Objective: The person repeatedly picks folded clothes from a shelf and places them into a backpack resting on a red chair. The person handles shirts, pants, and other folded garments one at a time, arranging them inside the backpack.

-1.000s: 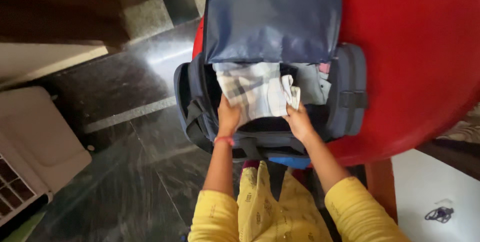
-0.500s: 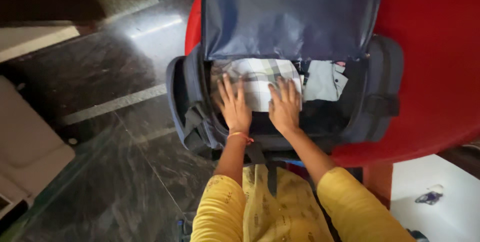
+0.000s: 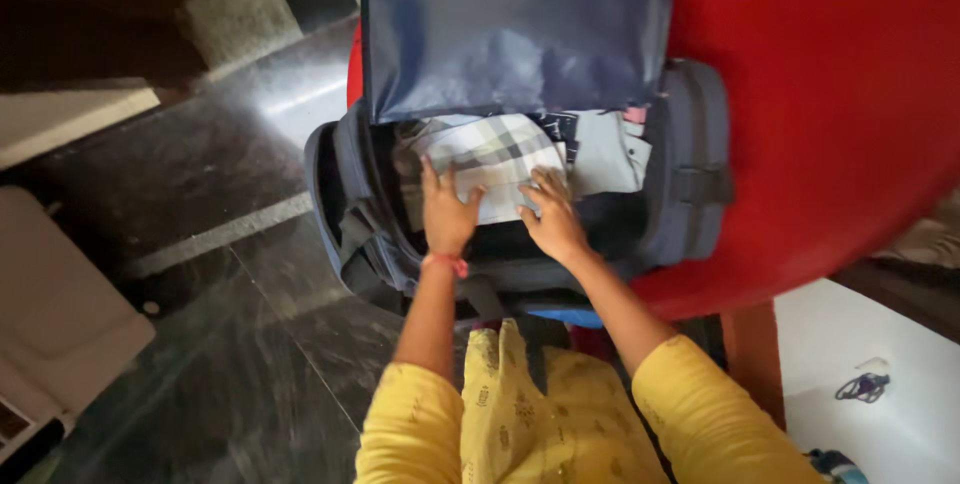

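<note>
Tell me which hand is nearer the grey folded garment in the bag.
Right. The right hand lies on the checked cloth just beside the grey folded garment; the left hand rests farther off, toward the bag's other end.

Opening: your way in is from the near rim only; raised lid [image 3: 515, 29] blocks far side.
Inside: checked shirt [image 3: 495, 154] + grey garment [image 3: 605, 149] fill bag [image 3: 690, 174]; dark gap near front right.

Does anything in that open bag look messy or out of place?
Mostly tidy. Both hands, left and right, lie flat on a folded white checked cloth inside the open navy duffel bag. Oddly, the bag juts over the round red table's edge.
</note>
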